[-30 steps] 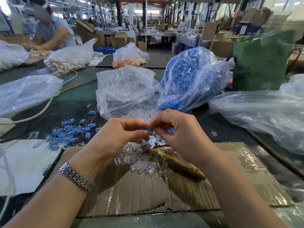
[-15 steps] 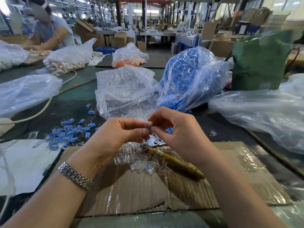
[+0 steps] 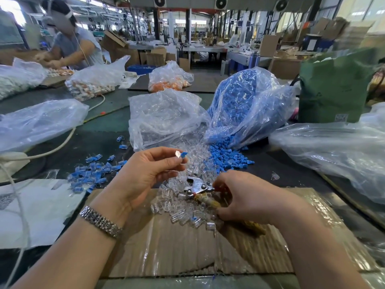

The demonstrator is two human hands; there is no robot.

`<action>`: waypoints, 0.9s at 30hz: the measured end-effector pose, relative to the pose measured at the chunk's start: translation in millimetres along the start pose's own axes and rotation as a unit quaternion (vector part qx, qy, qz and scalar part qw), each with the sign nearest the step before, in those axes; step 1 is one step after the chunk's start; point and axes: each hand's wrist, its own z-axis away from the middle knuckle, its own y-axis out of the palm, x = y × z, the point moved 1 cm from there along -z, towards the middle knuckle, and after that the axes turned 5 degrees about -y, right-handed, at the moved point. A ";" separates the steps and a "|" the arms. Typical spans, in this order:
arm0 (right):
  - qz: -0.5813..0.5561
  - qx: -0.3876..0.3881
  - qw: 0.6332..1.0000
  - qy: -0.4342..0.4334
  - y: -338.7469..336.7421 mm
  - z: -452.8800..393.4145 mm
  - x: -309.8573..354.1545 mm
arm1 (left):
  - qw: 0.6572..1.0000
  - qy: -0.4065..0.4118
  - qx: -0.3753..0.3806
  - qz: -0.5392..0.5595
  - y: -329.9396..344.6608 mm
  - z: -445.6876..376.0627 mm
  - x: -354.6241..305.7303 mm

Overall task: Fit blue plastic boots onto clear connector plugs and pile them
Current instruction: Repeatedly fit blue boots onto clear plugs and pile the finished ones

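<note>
Blue boots (image 3: 229,161) spilling from bag (image 3: 250,105)

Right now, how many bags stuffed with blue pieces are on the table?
1. The bag of blue boots lies right of the clear bag of plugs, spilling boots toward the hands. Other bags hold clear, orange or unclear contents; more may be hidden.

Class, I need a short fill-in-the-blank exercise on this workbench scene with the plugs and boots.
1. The left hand pinches a clear plug with a ____ boot.
2. The right hand reaches down among the loose ____ plugs.
3. The pile of finished pieces lies to the ____ of the left hand.

Missing words: blue; clear; left
</note>
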 end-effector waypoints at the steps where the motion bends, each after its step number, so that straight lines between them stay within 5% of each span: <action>1: 0.005 -0.003 1.000 -0.003 0.2 -0.4 0.2 | 1.000 0.001 -0.005 0.008 0.1 -0.1 -0.1; 13: -0.308 -0.105 0.946 -0.013 -7.1 -2.1 -13.5 | 0.996 0.041 -0.038 0.075 2.7 1.5 -2.9; 27: -0.345 -0.073 0.935 -0.051 -4.8 2.5 3.6 | 0.995 0.073 -0.025 0.069 20.0 6.8 -2.9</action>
